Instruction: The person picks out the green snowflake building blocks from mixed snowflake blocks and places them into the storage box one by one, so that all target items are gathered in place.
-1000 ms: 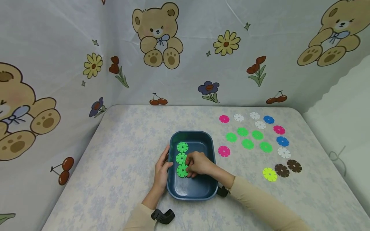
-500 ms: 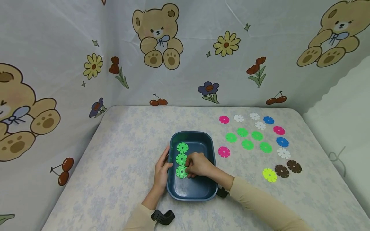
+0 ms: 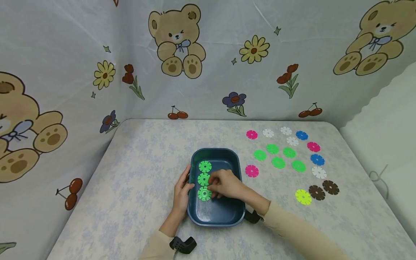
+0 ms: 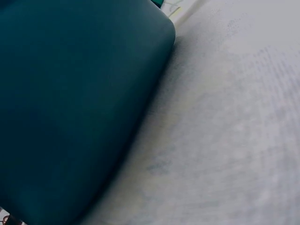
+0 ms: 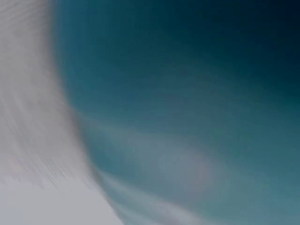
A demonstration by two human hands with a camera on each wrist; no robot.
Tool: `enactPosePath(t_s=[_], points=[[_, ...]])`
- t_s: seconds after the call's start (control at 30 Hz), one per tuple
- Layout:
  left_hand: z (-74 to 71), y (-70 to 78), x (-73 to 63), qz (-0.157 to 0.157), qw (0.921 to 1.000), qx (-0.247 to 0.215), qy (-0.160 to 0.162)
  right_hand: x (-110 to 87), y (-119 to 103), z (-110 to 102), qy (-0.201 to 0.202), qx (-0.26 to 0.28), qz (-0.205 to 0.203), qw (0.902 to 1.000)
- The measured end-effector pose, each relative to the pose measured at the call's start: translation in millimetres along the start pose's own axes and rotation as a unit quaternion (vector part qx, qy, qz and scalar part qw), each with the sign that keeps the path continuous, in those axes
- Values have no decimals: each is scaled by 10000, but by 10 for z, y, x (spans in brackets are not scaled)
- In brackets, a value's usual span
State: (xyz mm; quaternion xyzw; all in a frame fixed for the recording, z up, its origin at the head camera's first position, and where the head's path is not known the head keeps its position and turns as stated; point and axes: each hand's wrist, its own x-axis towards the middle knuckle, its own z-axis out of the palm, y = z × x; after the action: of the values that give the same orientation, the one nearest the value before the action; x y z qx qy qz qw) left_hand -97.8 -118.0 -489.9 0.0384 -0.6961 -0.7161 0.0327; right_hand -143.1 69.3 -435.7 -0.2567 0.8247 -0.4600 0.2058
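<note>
A dark blue tray stands on the table in the head view. In its left half, several-notched green plastic discs form a column of three: a top disc, a middle disc and a bottom disc, edge to edge. My left hand holds the tray's left side, thumb at the rim and fingers along the outer wall. Reaching in over the right rim, my right hand has curled fingers and pinches at the right edge of the bottom disc. Its fingertips partly cover the middle and bottom discs.
Right of the tray lie loose notched discs: several green ones, pink ones, white ones, blue ones, brown ones and a yellow one. A bear-print cloth hangs behind the table.
My right hand shifts slightly at the column's right edge, its wrist and sleeve moving a little to the right. The bottom disc sits slightly lower than before. My left hand stays at the tray.
</note>
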Motion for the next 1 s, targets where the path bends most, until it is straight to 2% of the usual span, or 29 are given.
enactPosePath(t_s=[0.07,0.17,0.3,0.4,0.53,0.7,0.83,1.0], points=[[4,1,-7,14,10000,43,17,-88,-40,-119,48,95,-124,9999],[7,0,-8,16,10000,60,52,-232,-56,-383,261,184,11,9995],[4,12,-2,88,9999,50,95,-324,76,-848,898,-130,669,9936],[-2,15,5,128,9999,45,98,-340,245,-1187,1366,-505,1188,9822],[-5,11,7,110,9999,71,81,-353,477,-1501,1695,-789,1569,9698],[-3,4,-2,44,10000,26,68,-306,728,-1626,1697,-785,2055,9606],[3,-3,-9,27,10000,-17,92,-233,876,-1581,1661,-810,2460,9515],[6,-15,-18,51,10000,-46,64,-162,980,-1510,1802,-1126,2789,9365]])
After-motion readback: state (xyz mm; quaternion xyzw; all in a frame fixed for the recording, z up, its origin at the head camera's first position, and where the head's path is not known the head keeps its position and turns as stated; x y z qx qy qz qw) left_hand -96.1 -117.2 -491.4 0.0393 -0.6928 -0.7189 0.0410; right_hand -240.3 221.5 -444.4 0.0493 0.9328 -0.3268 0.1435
